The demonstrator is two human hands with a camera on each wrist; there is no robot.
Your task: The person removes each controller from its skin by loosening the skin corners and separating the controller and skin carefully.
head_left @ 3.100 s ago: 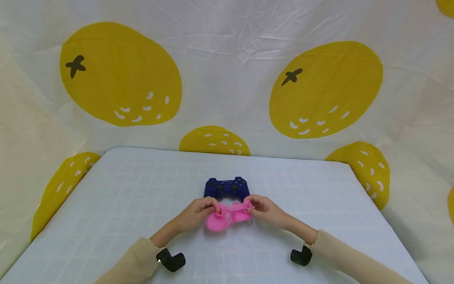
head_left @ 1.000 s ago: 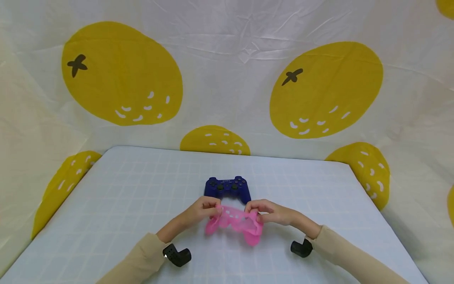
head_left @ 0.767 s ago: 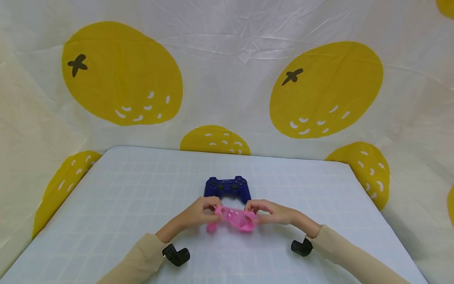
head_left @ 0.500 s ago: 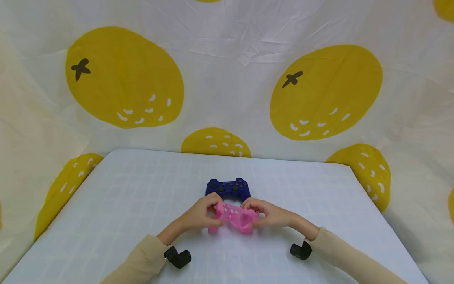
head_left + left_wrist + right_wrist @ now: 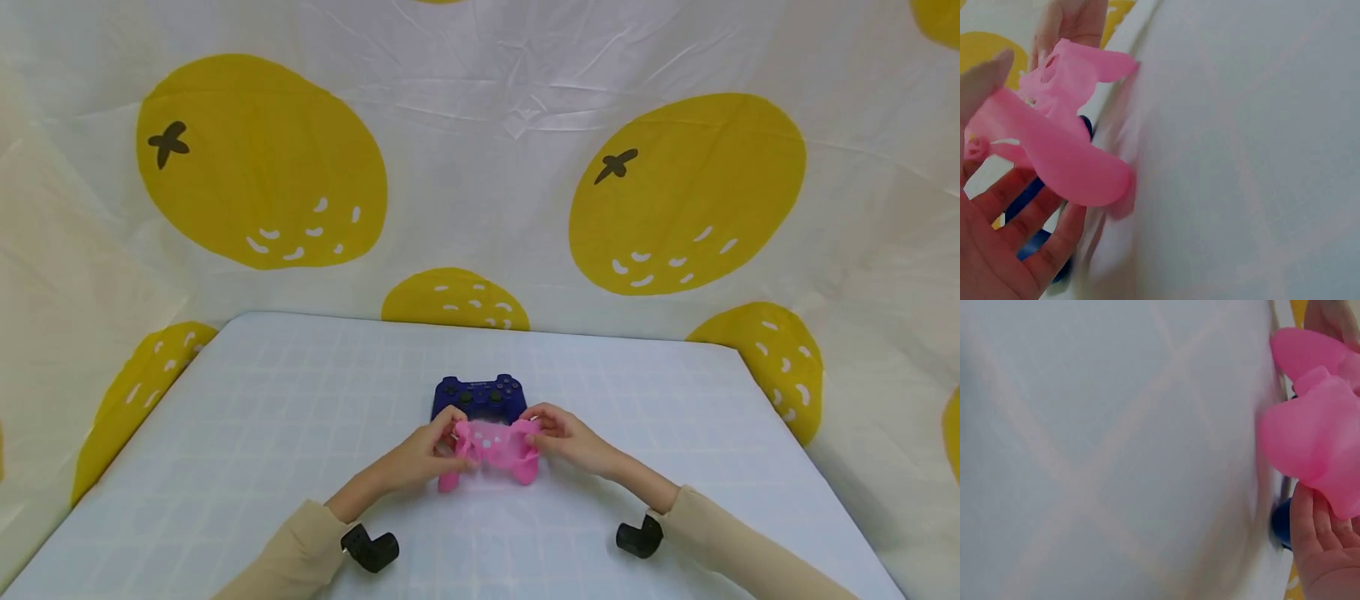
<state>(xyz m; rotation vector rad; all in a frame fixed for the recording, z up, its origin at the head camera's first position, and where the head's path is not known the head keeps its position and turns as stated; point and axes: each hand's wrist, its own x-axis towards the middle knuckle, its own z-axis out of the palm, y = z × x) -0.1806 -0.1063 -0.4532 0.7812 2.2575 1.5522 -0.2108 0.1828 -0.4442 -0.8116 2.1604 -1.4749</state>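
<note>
A soft pink silicone controller cover (image 5: 491, 451) is held between both hands just above the pale blue gridded table (image 5: 262, 433). My left hand (image 5: 427, 450) grips its left lobe and my right hand (image 5: 564, 438) pinches its right lobe. The left wrist view shows the pink cover (image 5: 1066, 156) draped over my fingers (image 5: 1016, 250); the right wrist view shows the same cover (image 5: 1316, 434) above my palm (image 5: 1319, 550). A dark blue game controller (image 5: 480, 396) lies on the table right behind the cover, partly hidden by it.
A white backdrop (image 5: 480, 108) printed with large yellow oranges rises behind and beside the table. The table's far edge (image 5: 480, 327) meets it. Beige sleeves (image 5: 292, 550) and black wrist camera mounts (image 5: 369, 550) lie near the front edge.
The cover was stretched flat and wide between the hands; now it is bunched closer together and turned, with its lobes hanging down. Both hands have edged toward the blue controller.
</note>
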